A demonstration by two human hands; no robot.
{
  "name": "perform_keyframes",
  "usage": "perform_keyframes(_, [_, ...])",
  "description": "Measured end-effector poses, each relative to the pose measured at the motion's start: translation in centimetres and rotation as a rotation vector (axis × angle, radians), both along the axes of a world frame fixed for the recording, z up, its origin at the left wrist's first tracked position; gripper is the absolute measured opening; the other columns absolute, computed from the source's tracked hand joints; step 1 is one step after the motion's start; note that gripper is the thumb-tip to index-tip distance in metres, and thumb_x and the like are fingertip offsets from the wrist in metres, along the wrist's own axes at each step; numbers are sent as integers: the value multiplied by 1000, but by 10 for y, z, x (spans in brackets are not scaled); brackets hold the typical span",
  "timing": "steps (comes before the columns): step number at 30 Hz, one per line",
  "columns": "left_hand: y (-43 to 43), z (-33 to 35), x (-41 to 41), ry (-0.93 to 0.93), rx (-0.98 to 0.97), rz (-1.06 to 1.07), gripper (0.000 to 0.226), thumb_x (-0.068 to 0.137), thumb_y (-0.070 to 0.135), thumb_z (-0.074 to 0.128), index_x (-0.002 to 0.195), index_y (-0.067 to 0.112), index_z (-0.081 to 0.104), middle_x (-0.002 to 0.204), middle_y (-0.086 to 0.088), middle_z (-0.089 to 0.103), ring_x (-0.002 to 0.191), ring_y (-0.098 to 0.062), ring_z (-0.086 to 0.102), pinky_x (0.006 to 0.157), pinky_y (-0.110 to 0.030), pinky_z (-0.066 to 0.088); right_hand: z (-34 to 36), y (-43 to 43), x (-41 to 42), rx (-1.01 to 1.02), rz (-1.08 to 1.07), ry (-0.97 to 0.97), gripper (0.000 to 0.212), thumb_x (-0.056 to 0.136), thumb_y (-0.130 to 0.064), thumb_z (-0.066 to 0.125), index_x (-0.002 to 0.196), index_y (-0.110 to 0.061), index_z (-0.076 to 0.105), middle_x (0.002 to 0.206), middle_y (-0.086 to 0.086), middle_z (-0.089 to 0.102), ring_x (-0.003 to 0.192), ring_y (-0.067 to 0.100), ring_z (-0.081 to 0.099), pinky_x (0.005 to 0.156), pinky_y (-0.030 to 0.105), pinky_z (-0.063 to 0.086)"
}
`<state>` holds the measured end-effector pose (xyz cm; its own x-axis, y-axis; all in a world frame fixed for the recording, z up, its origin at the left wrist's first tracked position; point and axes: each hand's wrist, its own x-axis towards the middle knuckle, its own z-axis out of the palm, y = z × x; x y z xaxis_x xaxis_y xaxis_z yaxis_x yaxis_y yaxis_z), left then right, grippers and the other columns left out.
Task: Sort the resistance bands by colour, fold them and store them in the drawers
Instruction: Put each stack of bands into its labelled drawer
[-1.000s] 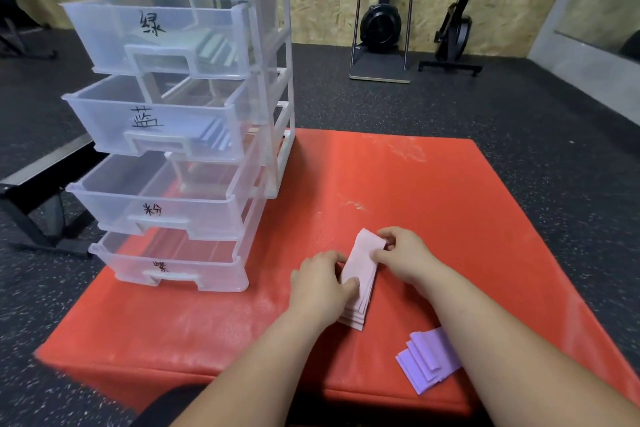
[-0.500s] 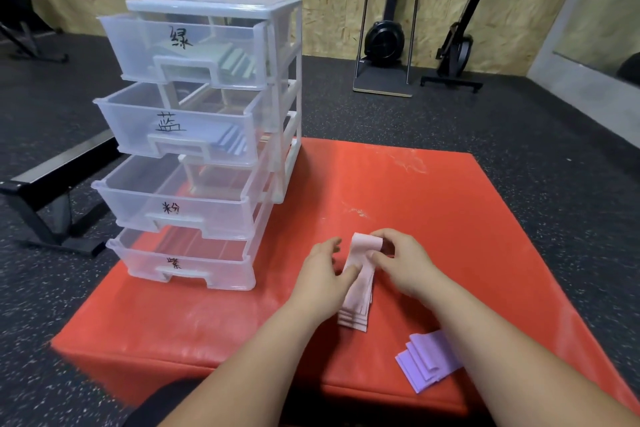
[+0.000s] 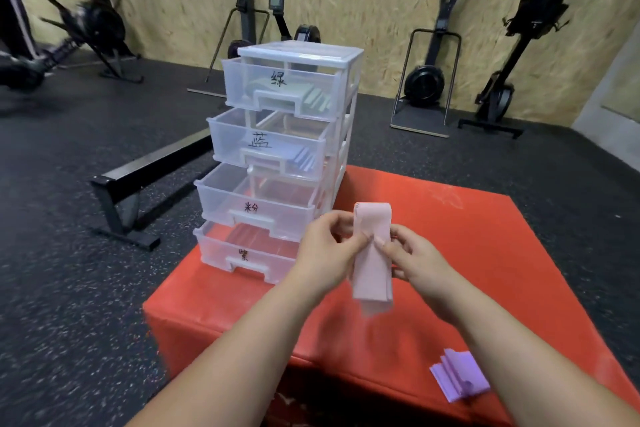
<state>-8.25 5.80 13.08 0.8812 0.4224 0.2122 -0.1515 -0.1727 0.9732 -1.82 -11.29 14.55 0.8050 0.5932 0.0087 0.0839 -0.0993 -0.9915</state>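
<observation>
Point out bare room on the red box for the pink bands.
Bare: the middle below the held pink bands; the far right stretch of the red box, between the drawer unit and the right edge; the near left strip before the bottom drawer. Crowded: the near right corner, with the purple bands.

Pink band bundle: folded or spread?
Folded. The pink band bundle is a narrow layered strip, stacked edges showing at its lower end, pinched mid-length by the left hand and right hand.

Folded pink bands [image 3: 373, 253] held upright — purple bands [image 3: 459, 374] lying folded, drawers [image 3: 277, 163] open.
</observation>
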Motion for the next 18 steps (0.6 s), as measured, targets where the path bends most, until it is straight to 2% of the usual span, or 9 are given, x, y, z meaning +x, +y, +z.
perform_keyframes(3, [18, 15, -15, -56, -85, 130, 16, 88, 22, 82, 102, 18, 75, 86, 5, 75, 76, -4, 68, 70, -26, 56, 8, 26, -13, 15, 46, -62, 21, 106, -15, 58, 126, -13, 65, 110, 1, 78, 105, 15, 72, 83, 27, 58])
perform_keyframes(6, [43, 23, -26, -97, -171, 232, 15, 92, 18, 80, 106, 14, 75, 94, -4, 78, 84, -12, 73, 76, -32, 61, 26, 57, -22, -4, 51, -173, 21, 104, -8, 60, 123, -12, 66, 108, 5, 79, 93, 14, 74, 77, 26, 58])
perform_keyframes(8, [63, 21, -31, -112, -179, 252, 25, 91, 33, 80, 109, 16, 75, 98, -4, 79, 94, -19, 76, 85, -41, 63, 43, 80, -24, -58, 59, -255, 20, 103, -7, 61, 119, -16, 68, 106, 4, 79, 85, 13, 74, 70, 26, 57])
perform_keyframes(9, [74, 18, -32, -102, -175, 267, 35, 88, 44, 79, 112, 18, 75, 100, -1, 79, 97, -17, 76, 88, -41, 62, 52, 93, -21, -97, 62, -305, 21, 102, -7, 62, 117, -18, 70, 107, 2, 79, 88, 13, 74, 73, 27, 57])
perform_keyframes(12, [102, 5, -39, -54, -175, 364, 59, 83, 69, 72, 119, 23, 72, 105, 5, 78, 97, -7, 73, 91, -34, 60, 79, 135, -6, -269, 103, -454, 20, 97, -14, 63, 112, -23, 72, 103, 1, 78, 91, 20, 74, 81, 40, 58])
perform_keyframes(14, [120, -10, -44, -3, -126, 423, 52, 89, 61, 74, 123, 22, 68, 106, 8, 74, 91, 4, 68, 88, -24, 56, 96, 163, 5, -416, 152, -541, 21, 95, -19, 62, 113, -26, 71, 99, 2, 77, 89, 29, 75, 72, 43, 61])
perform_keyframes(15, [127, -19, -47, 37, -58, 457, 50, 90, 57, 74, 126, 22, 66, 108, 8, 71, 93, 4, 66, 89, -24, 54, 101, 175, 10, -478, 181, -553, 21, 96, -19, 61, 114, -25, 71, 98, 1, 76, 88, 30, 75, 66, 40, 61])
perform_keyframes(16, [135, -29, -47, 80, 30, 494, 51, 88, 57, 73, 127, 24, 64, 111, 9, 67, 98, 0, 65, 94, -29, 54, 104, 187, 16, -524, 216, -553, 21, 97, -18, 60, 114, -25, 70, 97, 0, 75, 86, 28, 74, 60, 39, 61])
perform_keyframes(18, [146, -46, -48, 151, 203, 556, 52, 84, 55, 73, 126, 26, 60, 115, 11, 59, 111, -15, 61, 105, -45, 50, 104, 206, 32, -601, 272, -565, 19, 98, -18, 60, 110, -30, 69, 98, -2, 75, 86, 27, 74, 68, 45, 64])
